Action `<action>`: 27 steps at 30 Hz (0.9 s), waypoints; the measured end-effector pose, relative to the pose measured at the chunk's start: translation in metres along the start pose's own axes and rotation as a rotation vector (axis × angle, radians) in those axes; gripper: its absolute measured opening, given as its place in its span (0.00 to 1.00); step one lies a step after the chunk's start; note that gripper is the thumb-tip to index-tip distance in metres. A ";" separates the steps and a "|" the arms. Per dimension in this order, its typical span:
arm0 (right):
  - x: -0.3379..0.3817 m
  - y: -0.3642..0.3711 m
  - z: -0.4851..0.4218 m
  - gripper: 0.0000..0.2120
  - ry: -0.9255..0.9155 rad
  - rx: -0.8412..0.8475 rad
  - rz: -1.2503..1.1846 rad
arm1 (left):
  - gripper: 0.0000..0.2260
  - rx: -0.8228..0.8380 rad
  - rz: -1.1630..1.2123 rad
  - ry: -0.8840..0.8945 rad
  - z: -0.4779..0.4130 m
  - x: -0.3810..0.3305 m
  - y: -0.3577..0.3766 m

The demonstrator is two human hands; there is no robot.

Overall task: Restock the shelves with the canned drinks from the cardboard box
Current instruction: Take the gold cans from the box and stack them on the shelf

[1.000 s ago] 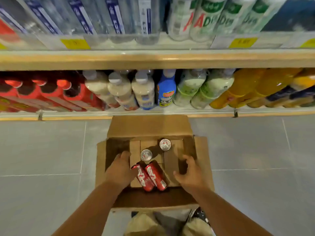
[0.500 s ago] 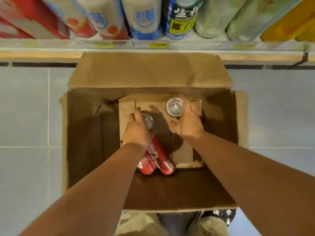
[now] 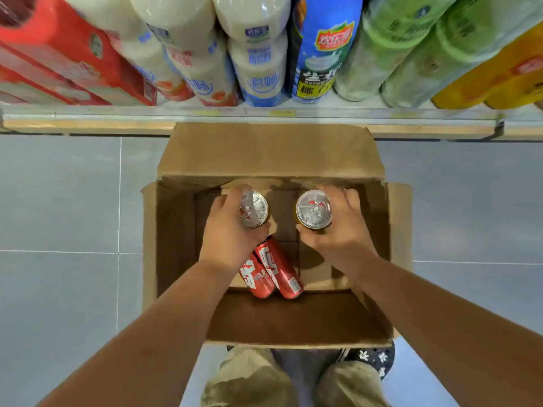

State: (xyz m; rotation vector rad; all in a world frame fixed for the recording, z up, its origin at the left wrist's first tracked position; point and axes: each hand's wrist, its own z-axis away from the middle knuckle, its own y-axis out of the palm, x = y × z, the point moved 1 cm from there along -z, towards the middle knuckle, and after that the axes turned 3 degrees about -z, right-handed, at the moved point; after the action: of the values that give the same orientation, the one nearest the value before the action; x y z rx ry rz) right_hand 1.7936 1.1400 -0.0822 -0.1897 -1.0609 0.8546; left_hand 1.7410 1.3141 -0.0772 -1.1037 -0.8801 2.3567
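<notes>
An open cardboard box (image 3: 176, 245) stands on the floor below the bottom shelf. My left hand (image 3: 229, 233) is wrapped around an upright can with a silver top (image 3: 254, 208). My right hand (image 3: 340, 227) grips a second upright can (image 3: 313, 208) whose gold rim shows under the silver lid. Both cans are inside the box's opening, near its far side. Two red cans (image 3: 274, 267) lie on their sides on the box bottom, partly hidden under my left wrist.
The bottom shelf (image 3: 264, 116) runs across the top, filled with red cartons (image 3: 67, 54), white bottles (image 3: 258, 54), a blue bottle (image 3: 320, 48), green bottles (image 3: 411, 48) and yellow bottles (image 3: 499, 80). Grey floor tiles flank the box. My knees (image 3: 293, 377) are below it.
The camera dropped closer to the box. Both hands went from reaching toward the upright cans to closing around them, one can in each hand.
</notes>
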 end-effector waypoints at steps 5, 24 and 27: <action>0.062 -0.056 0.048 0.38 -0.070 -0.120 -0.109 | 0.32 -0.064 0.032 0.077 0.043 -0.063 -0.072; 0.441 -0.427 0.307 0.27 -0.654 -0.423 -0.293 | 0.22 -0.341 0.307 0.513 0.327 -0.421 -0.455; 0.486 -0.473 0.346 0.25 -0.731 -0.427 -0.286 | 0.26 -0.420 0.251 0.599 0.366 -0.469 -0.496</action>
State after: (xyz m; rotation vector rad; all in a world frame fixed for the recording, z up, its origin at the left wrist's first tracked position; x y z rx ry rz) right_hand 1.8574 1.0724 0.6737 -0.0736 -1.9051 0.4211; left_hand 1.7816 1.2668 0.6947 -2.0502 -1.0635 1.8549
